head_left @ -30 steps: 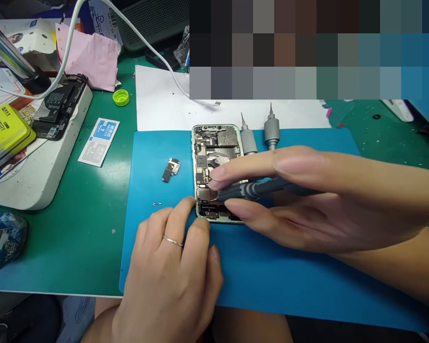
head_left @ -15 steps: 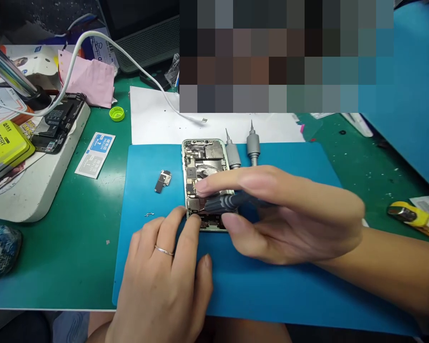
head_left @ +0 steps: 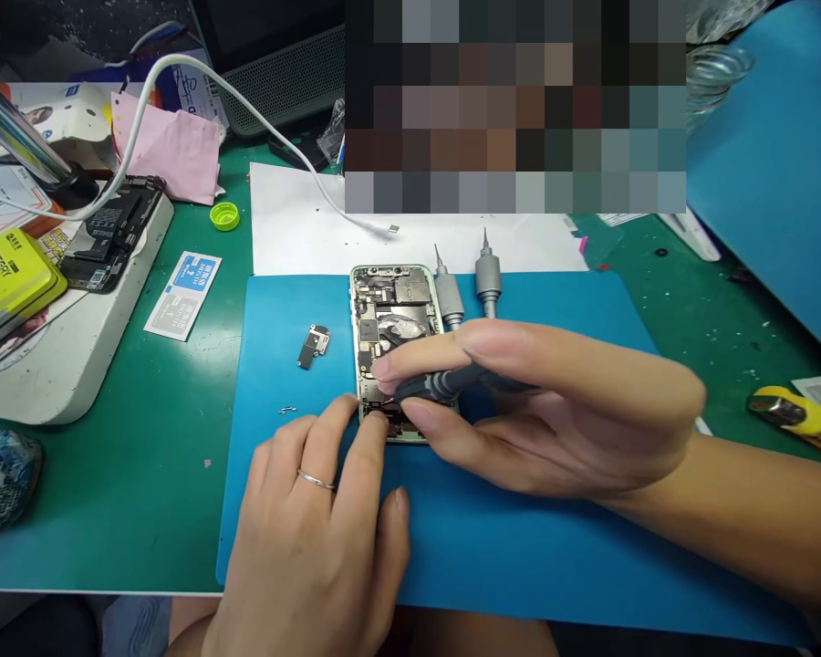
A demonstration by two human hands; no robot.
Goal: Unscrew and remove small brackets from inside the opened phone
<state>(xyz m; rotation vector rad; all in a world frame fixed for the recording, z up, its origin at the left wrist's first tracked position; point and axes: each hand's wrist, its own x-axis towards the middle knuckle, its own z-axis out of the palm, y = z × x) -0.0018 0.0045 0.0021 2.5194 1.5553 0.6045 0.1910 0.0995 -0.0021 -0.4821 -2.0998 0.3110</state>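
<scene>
An opened smartphone (head_left: 398, 306) with its inner boards exposed lies on the blue mat (head_left: 520, 566). My right hand (head_left: 567, 411) pinches a dark grey precision screwdriver (head_left: 431, 388) between thumb and fingers, low over the phone's lower part. Its tip is too small to make out. Spread and resting, my left hand (head_left: 315, 520) touches the phone's lower left edge with its fingertips. A small black-and-silver phone part (head_left: 313, 347) lies left of the phone, with some tiny metal pieces (head_left: 287, 411) below it. Two grey screwdrivers, one nearer (head_left: 450, 294) and one farther right (head_left: 488, 269), stick out behind my right hand.
White paper (head_left: 294, 219) and a white cable (head_left: 246, 96) are behind the mat. Leftward are a card (head_left: 183, 294), a green cap (head_left: 225, 216) and another phone body (head_left: 119, 233) on a white box (head_left: 86, 365). A yellow cutter (head_left: 786, 411) sits right.
My right thumb has shifted left along the screwdriver, and its fingers have rolled slightly on the handle. The left hand stays on the phone's edge.
</scene>
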